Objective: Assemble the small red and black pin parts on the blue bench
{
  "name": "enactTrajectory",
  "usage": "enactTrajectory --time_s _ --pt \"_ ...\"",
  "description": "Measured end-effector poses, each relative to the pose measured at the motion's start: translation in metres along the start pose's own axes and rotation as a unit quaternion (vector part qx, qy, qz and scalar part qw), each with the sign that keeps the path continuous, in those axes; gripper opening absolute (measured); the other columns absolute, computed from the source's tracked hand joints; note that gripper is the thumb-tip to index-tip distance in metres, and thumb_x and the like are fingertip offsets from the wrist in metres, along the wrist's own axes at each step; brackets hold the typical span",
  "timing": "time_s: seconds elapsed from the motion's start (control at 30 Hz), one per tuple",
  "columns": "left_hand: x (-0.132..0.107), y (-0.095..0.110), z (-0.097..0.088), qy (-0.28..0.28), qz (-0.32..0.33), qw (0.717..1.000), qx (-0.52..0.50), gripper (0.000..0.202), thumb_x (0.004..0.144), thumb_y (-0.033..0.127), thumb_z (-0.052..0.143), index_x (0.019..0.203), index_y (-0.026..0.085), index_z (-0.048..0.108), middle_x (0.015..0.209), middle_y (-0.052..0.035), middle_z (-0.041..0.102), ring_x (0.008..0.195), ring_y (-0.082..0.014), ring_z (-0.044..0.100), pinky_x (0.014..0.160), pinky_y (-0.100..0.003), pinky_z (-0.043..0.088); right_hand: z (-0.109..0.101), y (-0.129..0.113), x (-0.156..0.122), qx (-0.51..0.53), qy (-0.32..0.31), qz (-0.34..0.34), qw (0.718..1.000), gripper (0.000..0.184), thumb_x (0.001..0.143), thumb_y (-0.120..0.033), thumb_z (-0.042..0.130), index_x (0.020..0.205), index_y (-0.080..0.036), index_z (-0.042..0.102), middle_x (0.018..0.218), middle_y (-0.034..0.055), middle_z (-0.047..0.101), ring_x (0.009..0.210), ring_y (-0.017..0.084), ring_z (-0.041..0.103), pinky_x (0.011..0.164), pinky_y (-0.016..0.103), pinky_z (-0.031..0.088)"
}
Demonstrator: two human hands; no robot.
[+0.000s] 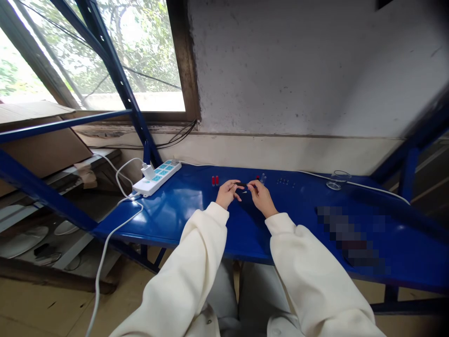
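Above the blue tabletop (175, 206), my left hand (226, 193) is closed in a pinch, with a small dark piece at its fingertips that is too small to name. My right hand (261, 196) also pinches, close beside the left; whatever it holds is too tiny to make out. On the table between them lies a small whitish piece (244, 192). Two small red cylinders (215, 180) stand just behind my left hand. Several clear little tubes (263, 178) are behind my right hand, beside a small red piece (257, 177).
Several tiny pieces (282, 181) sit in a group right of the tubes. A clear glass container (334, 185) stands farther right, near a white cable. At the left end is a white power strip (157, 178) with a plug. A blurred-out dark object (351, 238) lies at right.
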State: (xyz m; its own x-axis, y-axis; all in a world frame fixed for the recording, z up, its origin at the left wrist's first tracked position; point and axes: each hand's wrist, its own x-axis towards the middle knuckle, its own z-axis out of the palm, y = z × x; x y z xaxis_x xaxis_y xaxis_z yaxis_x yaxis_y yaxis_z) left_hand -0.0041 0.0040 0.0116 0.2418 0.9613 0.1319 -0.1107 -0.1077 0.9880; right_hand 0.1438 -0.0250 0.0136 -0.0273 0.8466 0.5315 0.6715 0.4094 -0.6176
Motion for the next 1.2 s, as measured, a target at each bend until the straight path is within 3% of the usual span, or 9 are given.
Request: enactTrajectory --time_s 0.33,0.67,0.83,1.03,1.1,1.2 --pt "-0.0009 0.0013 -0.0008 0.007 -0.009 1.0 0.002 0.032 0.08 0.034 0.05 0.102 0.01 0.051 0.092 -0.0138 0.065 0.04 -0.0049 0.054 0.033 -0.014 0.023 0.0011 0.0029 0.0009 -0.002 0.015 -0.009 1.0 0.026 0.086 -0.035 0.032 0.093 -0.019 0.051 0.091 0.0065 0.058 0.08 0.017 0.054 0.073 0.028 0.041" --pt "0.0003 -0.0004 0.001 0.031 -0.009 0.999 0.01 0.03 0.081 0.04 0.047 0.085 0.011 0.051 0.067 -0.0046 0.063 0.034 -0.005 0.049 0.032 -0.016 0.023 0.0009 0.0024 -0.0001 -0.008 0.001 -0.01 1.0 0.028 0.087 -0.037 0.03 0.095 -0.019 0.051 0.091 0.0069 0.058 0.078 0.016 0.053 0.071 0.026 0.04" --pt "-0.0002 0.0036 0.0028 0.075 -0.023 0.997 0.016 0.034 0.081 0.043 0.045 0.071 0.011 0.05 0.052 -0.0013 0.057 0.031 -0.0048 0.045 0.033 -0.017 0.027 0.0008 0.0005 -0.0003 0.007 0.002 -0.013 1.0 0.027 0.086 -0.036 0.031 0.096 -0.019 0.05 0.093 0.0069 0.058 0.077 0.016 0.053 0.071 0.027 0.041" --pt "0.0001 0.0032 -0.0032 0.174 0.04 0.984 -0.001 0.035 0.079 0.048 0.045 0.071 0.014 0.048 0.058 0.0016 0.057 0.031 -0.0025 0.041 0.035 -0.017 0.03 0.0018 0.0019 -0.001 0.023 0.012 0.026 0.999 0.025 0.085 -0.037 0.033 0.097 -0.02 0.047 0.089 0.0051 0.057 0.068 0.014 0.052 0.068 0.027 0.041" --pt "0.0001 0.0025 -0.0044 0.167 0.035 0.985 0.004 0.035 0.077 0.049 0.048 0.071 0.014 0.049 0.058 0.0018 0.056 0.032 -0.0028 0.041 0.036 -0.017 0.03 0.0024 0.0029 -0.001 0.039 0.026 0.034 0.998 0.025 0.085 -0.039 0.034 0.096 -0.02 0.046 0.088 0.0049 0.056 0.066 0.014 0.052 0.067 0.028 0.041" --pt "-0.0004 0.0016 -0.0031 0.11 0.03 0.993 0.026 0.036 0.072 0.049 0.054 0.068 0.013 0.051 0.057 0.0012 0.057 0.033 -0.0033 0.043 0.036 -0.017 0.031 0.0049 0.0049 -0.0008 0.085 0.032 0.05 0.995 0.025 0.084 -0.041 0.036 0.094 -0.02 0.044 0.086 0.0043 0.055 0.06 0.012 0.05 0.062 0.028 0.042"
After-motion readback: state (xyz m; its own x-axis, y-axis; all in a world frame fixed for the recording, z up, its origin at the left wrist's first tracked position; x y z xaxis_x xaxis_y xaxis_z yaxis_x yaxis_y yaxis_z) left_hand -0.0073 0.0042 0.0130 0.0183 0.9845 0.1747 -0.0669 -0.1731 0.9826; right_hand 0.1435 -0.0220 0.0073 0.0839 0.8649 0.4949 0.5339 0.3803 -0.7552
